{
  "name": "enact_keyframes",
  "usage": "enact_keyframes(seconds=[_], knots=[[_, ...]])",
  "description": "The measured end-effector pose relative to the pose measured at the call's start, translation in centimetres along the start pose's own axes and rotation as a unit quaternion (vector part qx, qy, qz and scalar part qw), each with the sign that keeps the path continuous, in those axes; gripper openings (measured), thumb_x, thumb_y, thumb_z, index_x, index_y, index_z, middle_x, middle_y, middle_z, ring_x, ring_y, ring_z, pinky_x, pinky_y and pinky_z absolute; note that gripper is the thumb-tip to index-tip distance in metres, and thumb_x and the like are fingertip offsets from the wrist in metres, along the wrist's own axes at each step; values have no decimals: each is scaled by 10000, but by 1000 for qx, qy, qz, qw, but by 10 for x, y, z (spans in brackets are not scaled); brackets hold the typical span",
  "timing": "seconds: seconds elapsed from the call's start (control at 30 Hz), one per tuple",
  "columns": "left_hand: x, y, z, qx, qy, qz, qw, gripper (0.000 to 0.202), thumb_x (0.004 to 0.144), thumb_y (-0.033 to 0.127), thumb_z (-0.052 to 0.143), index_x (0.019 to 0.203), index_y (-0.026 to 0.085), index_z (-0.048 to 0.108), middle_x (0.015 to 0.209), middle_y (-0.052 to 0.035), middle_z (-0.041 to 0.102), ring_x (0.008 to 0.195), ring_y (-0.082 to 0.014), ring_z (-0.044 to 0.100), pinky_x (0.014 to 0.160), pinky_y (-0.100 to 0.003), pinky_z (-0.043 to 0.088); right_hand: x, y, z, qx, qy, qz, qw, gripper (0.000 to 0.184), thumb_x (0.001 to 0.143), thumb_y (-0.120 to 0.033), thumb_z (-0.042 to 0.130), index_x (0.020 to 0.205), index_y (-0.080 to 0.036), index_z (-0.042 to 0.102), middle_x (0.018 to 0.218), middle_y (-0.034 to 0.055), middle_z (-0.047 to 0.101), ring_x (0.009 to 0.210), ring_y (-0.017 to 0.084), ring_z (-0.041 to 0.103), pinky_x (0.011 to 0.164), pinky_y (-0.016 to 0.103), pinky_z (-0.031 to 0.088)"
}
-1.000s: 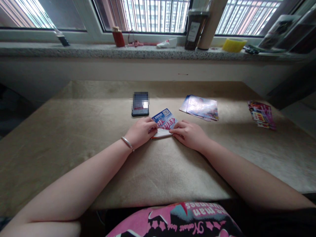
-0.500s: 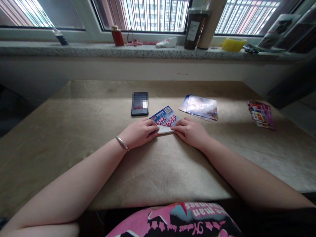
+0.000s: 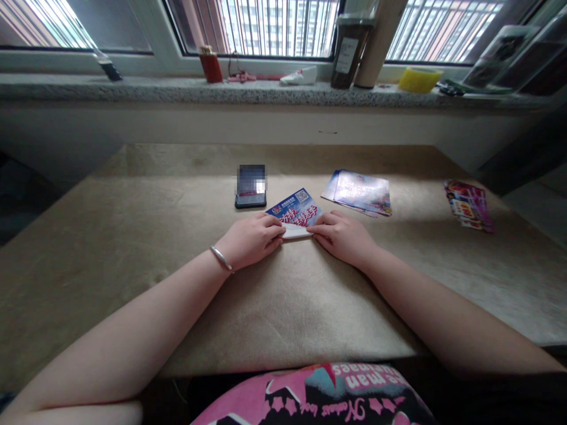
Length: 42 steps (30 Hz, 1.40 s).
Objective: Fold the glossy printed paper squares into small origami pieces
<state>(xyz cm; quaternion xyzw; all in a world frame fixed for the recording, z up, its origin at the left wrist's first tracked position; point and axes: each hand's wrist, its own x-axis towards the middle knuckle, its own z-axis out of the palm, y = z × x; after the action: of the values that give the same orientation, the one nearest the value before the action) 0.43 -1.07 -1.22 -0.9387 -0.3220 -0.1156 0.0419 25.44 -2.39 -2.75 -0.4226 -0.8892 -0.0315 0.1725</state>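
We hold leaflet (image 3: 297,208) on bench (image 3: 283,313); left grip (image 3: 253,239), right grip (image 3: 344,239) both pinching near folded edge. Phone (image 3: 251,195) beyond leaflet, left; flyers (image 3: 363,192) beyond, right.

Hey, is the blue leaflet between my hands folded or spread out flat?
Partly folded: a white strip lies over the near side of the leaflet, with your left hand and right hand at its ends.

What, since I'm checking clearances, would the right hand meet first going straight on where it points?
The folded leaflet, which the right hand touches; beyond its white fold, probably the left hand, though depth is hard to judge.
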Motion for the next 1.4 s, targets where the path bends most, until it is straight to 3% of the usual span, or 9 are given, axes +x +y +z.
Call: enact_keyframes(seconds=[0.53, 0.73, 1.2, 1.4], knots=[[2, 9, -3, 33, -22, -36, 999, 233, 905, 316, 486, 995, 166, 641, 1006, -83, 627, 962, -217, 574, 766, -326, 508, 1, 0, 0, 5, 7, 18, 1000, 214, 886, -268, 524, 958, -226, 722, 929, 46, 684, 862, 181, 560, 684, 287, 396], [4, 14, -2, 61, -43, -29, 997, 283, 911, 350, 470, 1133, 218, 585, 1019, -81, 600, 955, -233, 552, 756, -337, 489, 0, -1, -1, -6, 3, 20, 1000, 236, 901, -293, 501, 960, -243, 725, 917, 39, 680, 857, 181, 562, 653, 284, 381], [7, 21, 5, 47, -12, -57, 997, 278, 886, 306, 492, 1109, 184, 605, 1068, -104, 584, 1017, -243, 531, 885, -393, 462, 1, -1, -1, -5, 4, 12, 1000, 231, 895, -273, 508, 954, -225, 727, 907, 56, 680, 848, 184, 545, 668, 292, 384], [9, 22, 9, 18, -26, -32, 999, 310, 900, 256, 455, 1157, 120, 559, 1136, -128, 575, 1087, -243, 509, 951, -403, 437, 3, -2, -2, 2, -5, 11, 1000, 250, 903, -272, 491, 945, -207, 729, 899, 59, 675, 843, 185, 546, 690, 292, 393]])
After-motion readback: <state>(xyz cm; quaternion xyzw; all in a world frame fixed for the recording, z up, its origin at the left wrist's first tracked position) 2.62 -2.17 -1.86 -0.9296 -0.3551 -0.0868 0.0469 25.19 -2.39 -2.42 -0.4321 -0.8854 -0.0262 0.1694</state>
